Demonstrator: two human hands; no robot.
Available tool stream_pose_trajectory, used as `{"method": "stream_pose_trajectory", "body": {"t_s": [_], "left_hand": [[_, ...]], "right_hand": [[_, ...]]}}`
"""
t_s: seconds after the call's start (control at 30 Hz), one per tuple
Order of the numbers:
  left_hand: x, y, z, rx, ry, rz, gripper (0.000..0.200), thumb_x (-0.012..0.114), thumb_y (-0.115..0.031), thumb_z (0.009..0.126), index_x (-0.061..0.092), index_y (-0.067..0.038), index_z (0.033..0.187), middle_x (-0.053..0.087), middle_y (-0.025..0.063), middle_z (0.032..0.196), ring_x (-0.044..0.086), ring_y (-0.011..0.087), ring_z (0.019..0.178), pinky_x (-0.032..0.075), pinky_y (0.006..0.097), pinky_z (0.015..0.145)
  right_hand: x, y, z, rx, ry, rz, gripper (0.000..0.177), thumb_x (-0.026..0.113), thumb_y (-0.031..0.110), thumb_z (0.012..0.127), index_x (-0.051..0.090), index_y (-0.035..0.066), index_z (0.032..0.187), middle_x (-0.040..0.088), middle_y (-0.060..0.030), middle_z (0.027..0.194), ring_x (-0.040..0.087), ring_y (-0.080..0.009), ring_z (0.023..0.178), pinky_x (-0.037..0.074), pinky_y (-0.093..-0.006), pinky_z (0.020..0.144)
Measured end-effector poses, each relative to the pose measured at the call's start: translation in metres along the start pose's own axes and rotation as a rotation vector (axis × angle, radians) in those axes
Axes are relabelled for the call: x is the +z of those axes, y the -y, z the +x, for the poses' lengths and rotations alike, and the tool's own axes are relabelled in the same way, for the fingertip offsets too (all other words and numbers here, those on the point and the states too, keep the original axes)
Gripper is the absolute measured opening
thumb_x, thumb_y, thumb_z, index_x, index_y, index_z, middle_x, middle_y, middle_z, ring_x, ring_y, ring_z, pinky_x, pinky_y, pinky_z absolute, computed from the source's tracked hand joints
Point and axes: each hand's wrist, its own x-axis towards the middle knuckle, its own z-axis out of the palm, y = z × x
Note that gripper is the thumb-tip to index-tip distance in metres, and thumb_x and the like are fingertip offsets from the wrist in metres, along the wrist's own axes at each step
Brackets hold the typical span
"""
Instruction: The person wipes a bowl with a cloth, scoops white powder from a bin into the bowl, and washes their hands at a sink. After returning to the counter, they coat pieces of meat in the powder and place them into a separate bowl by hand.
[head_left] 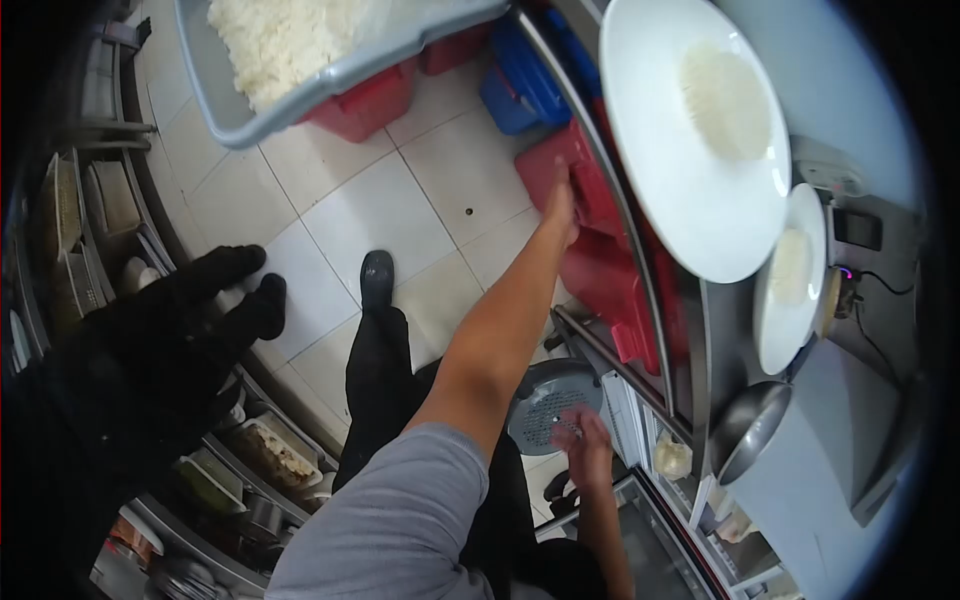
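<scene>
My left hand [563, 205] is stretched out beside the red plastic bins [600, 265] under the metal counter edge; its fingers point toward the top of the view, and whether it touches a bin is unclear. My right hand [587, 440] is raised over a grey perforated basket [550, 395], fingers apart and a little blurred, with nothing in it. On the counter to the right stand a large white plate [650, 150] with a flat round of rice and a smaller white plate [775, 335], also with rice.
A grey tub [225, 115] of white rice is at the top left. A blue bin [510, 100] stands beside the red ones. A person in black [100, 400] is at the left, near food containers [270, 455]. A metal bowl [755, 430] sits on the right counter.
</scene>
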Motion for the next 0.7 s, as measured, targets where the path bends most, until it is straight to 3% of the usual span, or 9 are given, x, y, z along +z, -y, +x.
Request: {"method": "stream_pose_trajectory", "body": {"t_s": [0.03,0.1,0.23,0.27,0.47,0.53,0.6,0.67,0.7], "left_hand": [[0.001,-0.001,0.006,0.04,0.029,-0.014,0.08,0.026,-0.071,0.094,0.043,-0.008,0.14,0.052,0.0141,0.137,0.051,0.0318,0.124,0.044,0.0541,0.099],[-0.007,-0.015,-0.003,-0.112,0.122,-0.029,0.095,0.027,-0.074,0.092,0.017,-0.002,0.153,0.022,0.0167,0.158,0.024,0.0309,0.145,0.018,0.0494,0.118],[-0.016,-0.006,-0.023,-0.048,-0.035,-0.02,0.088,0.025,-0.071,0.094,0.031,-0.002,0.147,0.037,0.0192,0.149,0.039,0.0326,0.136,0.03,0.0475,0.114],[-0.028,-0.009,-0.035,0.023,-0.061,-0.033,0.079,0.025,-0.069,0.095,0.039,-0.007,0.142,0.051,0.0154,0.137,0.051,0.0308,0.124,0.043,0.0506,0.103],[-0.142,-0.05,-0.184,0.022,-0.157,0.266,0.064,0.023,-0.054,0.102,0.041,-0.007,0.141,0.057,0.0132,0.127,0.056,0.0245,0.111,0.048,0.0406,0.093],[-0.141,-0.092,-0.233,-0.263,-0.426,0.627,0.052,0.029,-0.041,0.105,0.04,-0.007,0.143,0.057,0.0121,0.126,0.056,0.0215,0.111,0.048,0.0374,0.092],[-0.18,-0.098,-0.248,0.311,-0.544,0.912,0.046,0.037,-0.03,0.104,0.04,-0.008,0.144,0.058,0.0114,0.122,0.056,0.0193,0.107,0.048,0.0348,0.089],[-0.162,-0.136,-0.26,0.326,-0.595,0.961,0.047,0.043,-0.028,0.103,0.038,-0.01,0.146,0.059,0.0121,0.117,0.057,0.0188,0.101,0.048,0.0315,0.086],[-0.174,-0.143,-0.258,0.367,-0.609,1.143,0.051,0.043,-0.028,0.1,0.04,0.002,0.142,0.051,0.0268,0.133,0.055,0.0342,0.117,0.043,0.0378,0.1]], "right_hand": [[0.009,0.003,0.02,-0.03,0.012,0.019,0.039,0.052,0.027,0.099,0.05,0.002,0.129,0.06,-0.0129,0.114,0.065,-0.0252,0.09,0.055,-0.0355,0.074],[0.029,0.012,0.053,-0.104,0.017,0.05,0.038,0.051,0.028,0.1,0.05,0.004,0.13,0.06,-0.0116,0.113,0.065,-0.0235,0.089,0.055,-0.0347,0.075],[0.056,0.035,0.102,-0.21,-0.007,0.105,0.043,0.052,0.03,0.1,0.047,0.005,0.134,0.057,-0.0117,0.119,0.062,-0.0238,0.098,0.053,-0.0382,0.082],[0.059,0.038,0.111,-0.221,-0.056,0.185,0.046,0.053,0.031,0.099,0.046,0.005,0.136,0.054,-0.0123,0.123,0.059,-0.0251,0.105,0.051,-0.0394,0.087],[0.088,0.014,0.125,-0.097,-0.128,0.331,0.054,0.061,0.03,0.093,0.043,0.006,0.138,0.047,-0.0138,0.135,0.046,-0.0313,0.124,0.04,-0.0448,0.103],[0.108,-0.006,0.107,0.001,-0.08,0.262,0.057,0.064,0.028,0.087,0.045,0.007,0.136,0.047,-0.014,0.137,0.044,-0.0332,0.126,0.034,-0.0473,0.107],[0.111,-0.035,0.097,0.082,-0.088,0.279,0.054,0.064,0.028,0.086,0.047,0.008,0.133,0.049,-0.0131,0.134,0.046,-0.0327,0.124,0.034,-0.0472,0.107],[0.114,-0.057,0.096,0.161,-0.126,0.294,0.052,0.063,0.029,0.084,0.049,0.009,0.13,0.051,-0.0123,0.13,0.047,-0.0322,0.122,0.034,-0.0471,0.106],[0.116,-0.07,0.092,0.193,-0.056,0.331,0.048,0.062,0.031,0.084,0.051,0.01,0.126,0.052,-0.0113,0.126,0.048,-0.0316,0.119,0.034,-0.0472,0.105]]}}
